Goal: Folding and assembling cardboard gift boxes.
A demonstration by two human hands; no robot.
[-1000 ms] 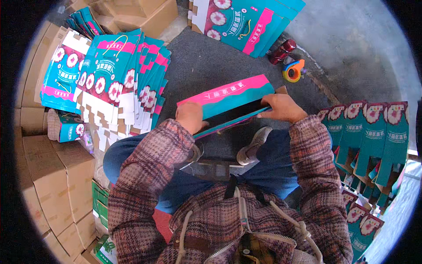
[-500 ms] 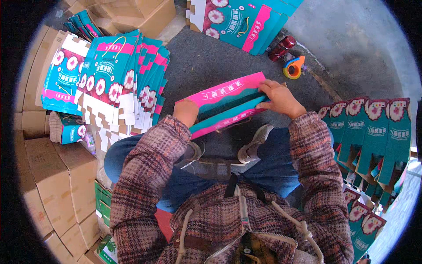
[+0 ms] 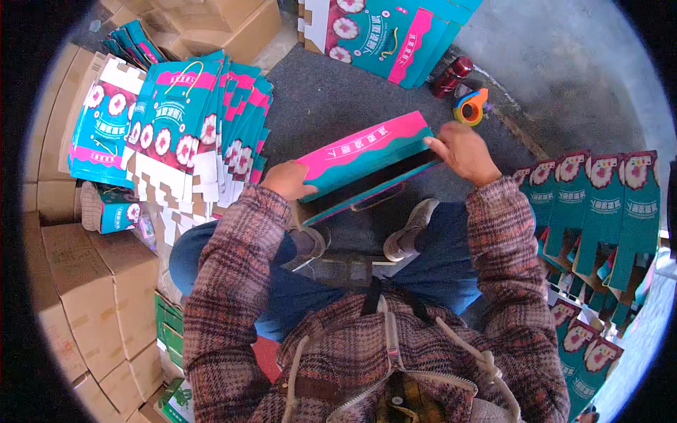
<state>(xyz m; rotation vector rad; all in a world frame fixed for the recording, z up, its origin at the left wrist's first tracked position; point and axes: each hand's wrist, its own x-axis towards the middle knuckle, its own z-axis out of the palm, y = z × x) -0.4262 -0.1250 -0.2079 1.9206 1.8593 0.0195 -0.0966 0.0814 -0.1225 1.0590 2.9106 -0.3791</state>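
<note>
Between my hands is a teal and pink cardboard gift box (image 3: 367,151), tilted, with its long slot-like opening facing me and a cord handle (image 3: 379,197) on its near side. My left hand (image 3: 289,181) grips the box's left end, thumb lying over the edge. At the right end, my right hand (image 3: 467,154) holds the corner with its thumb over the rim and its other fingers on the outer side, partly hidden. The inside of the box is dark.
Flat printed cartons (image 3: 169,127) are stacked at the left, with more (image 3: 381,42) at the far side. Brown boxes (image 3: 92,289) line the left. An orange tape dispenser (image 3: 471,107) and a red bottle (image 3: 453,76) lie far right. Several opened teal boxes (image 3: 599,204) stand at the right.
The box's opening has spread wider, and its near panel has tipped down. My left hand has shifted slightly left and my right hand slightly right, both at the box ends.
</note>
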